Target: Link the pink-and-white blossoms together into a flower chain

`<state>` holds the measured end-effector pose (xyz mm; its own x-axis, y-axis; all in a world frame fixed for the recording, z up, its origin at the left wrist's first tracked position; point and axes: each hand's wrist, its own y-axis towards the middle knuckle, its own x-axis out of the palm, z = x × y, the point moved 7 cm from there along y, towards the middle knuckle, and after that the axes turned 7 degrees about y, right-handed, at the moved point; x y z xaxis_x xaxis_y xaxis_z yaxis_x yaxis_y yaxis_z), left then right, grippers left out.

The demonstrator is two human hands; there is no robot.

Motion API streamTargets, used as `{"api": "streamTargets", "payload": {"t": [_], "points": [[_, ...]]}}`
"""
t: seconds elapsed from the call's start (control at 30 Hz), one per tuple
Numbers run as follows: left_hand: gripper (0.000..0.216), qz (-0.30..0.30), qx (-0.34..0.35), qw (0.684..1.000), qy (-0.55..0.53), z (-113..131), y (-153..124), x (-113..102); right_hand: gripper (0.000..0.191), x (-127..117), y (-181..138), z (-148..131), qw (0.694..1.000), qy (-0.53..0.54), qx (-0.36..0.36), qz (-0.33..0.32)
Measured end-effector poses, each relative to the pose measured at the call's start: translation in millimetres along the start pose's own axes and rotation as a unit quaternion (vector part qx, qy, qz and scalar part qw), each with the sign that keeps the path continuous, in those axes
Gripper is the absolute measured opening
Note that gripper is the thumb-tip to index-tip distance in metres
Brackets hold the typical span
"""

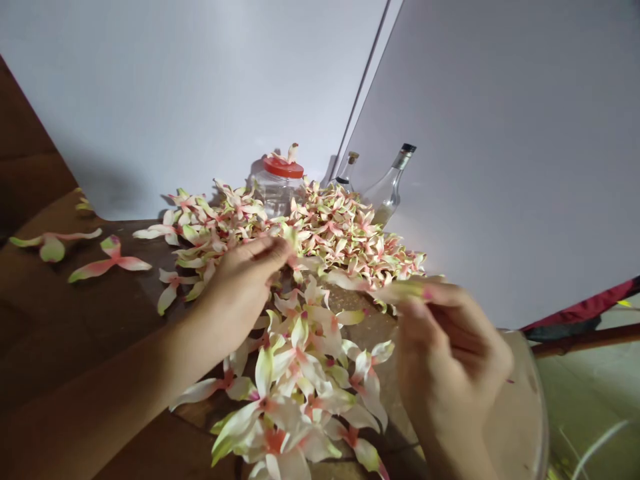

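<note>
Your R hand (455, 363), ctr-right, pinches a long petal (399, 291), its axis running L twd your L hand (253, 273), mid-frame, fingertips apparently clamped on a blurred blossom (292, 239).

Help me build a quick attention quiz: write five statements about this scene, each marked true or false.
1. The jar has a red lid. True.
2. The right hand is empty. False: the right hand holds a pale petal.
3. Flowers lie on both sides of the jar. True.
4. The black-capped bottle is left of the jar. False: that bottle is right of it in the picture.
5. The two hands touch. False: the left hand is apart from the right.
</note>
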<state>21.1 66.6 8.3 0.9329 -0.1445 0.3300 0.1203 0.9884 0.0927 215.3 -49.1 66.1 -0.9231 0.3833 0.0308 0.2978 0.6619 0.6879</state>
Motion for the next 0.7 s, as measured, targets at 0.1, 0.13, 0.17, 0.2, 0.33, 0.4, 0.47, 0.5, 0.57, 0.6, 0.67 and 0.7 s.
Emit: {"api": "streamTargets", "payload": {"t": [0.1, 0.13, 0.17, 0.2, 0.33, 0.4, 0.47, 0.5, 0.57, 0.6, 0.67, 0.7], "points": [[0.017, 0.057, 0.021, 0.995, -0.078, 10, 12, -15, 0.016, -20, 2, -4, 0.986, 0.095, -0.002, 0.136], [0.017, 0.065, 0.034, 0.994, -0.076, 14, 14, -18, 0.017, -22, 3, -5, 0.982, 0.116, -0.001, 0.151], [0.017, 0.063, 0.048, 0.995, -0.065, 18, 16, -19, 0.016, -22, 5, -4, 0.981, 0.132, 0.002, 0.143], [0.017, 0.051, 0.062, 0.996, -0.05, 22, 16, -17, 0.015, -18, 8, -4, 0.983, 0.142, 0.007, 0.112], [0.029, -0.016, 0.079, 0.996, 0.032, 25, 6, -4, 0.027, -2, 13, 2, 0.992, 0.124, 0.006, -0.013], [0.034, -0.024, 0.101, 0.991, 0.086, 27, 1, -1, 0.037, -4, 14, 7, 0.995, 0.103, 0.001, -0.003], [0.032, -0.014, 0.141, 0.983, 0.119, 32, -1, -2, 0.038, -11, 16, 14, 0.996, 0.083, 0.01, 0.028], [0.03, -0.001, 0.161, 0.979, 0.122, 36, -1, -4, 0.038, -15, 17, 18, 0.997, 0.068, 0.017, 0.043], [0.028, 0.03, 0.203, 0.972, 0.114, 44, 2, -11, 0.036, -21, 19, 24, 0.997, 0.037, 0.027, 0.062], [0.024, 0.041, 0.224, 0.967, 0.116, 47, 4, -14, 0.035, -23, 20, 26, 0.997, 0.025, 0.03, 0.063], [0.02, 0.052, 0.27, 0.948, 0.159, 54, 8, -19, 0.032, -24, 23, 32, 0.998, 0.008, 0.032, 0.057], [0.024, 0.055, 0.297, 0.933, 0.195, 56, 10, -20, 0.031, -25, 24, 35, 0.998, 0.001, 0.028, 0.055]]}}
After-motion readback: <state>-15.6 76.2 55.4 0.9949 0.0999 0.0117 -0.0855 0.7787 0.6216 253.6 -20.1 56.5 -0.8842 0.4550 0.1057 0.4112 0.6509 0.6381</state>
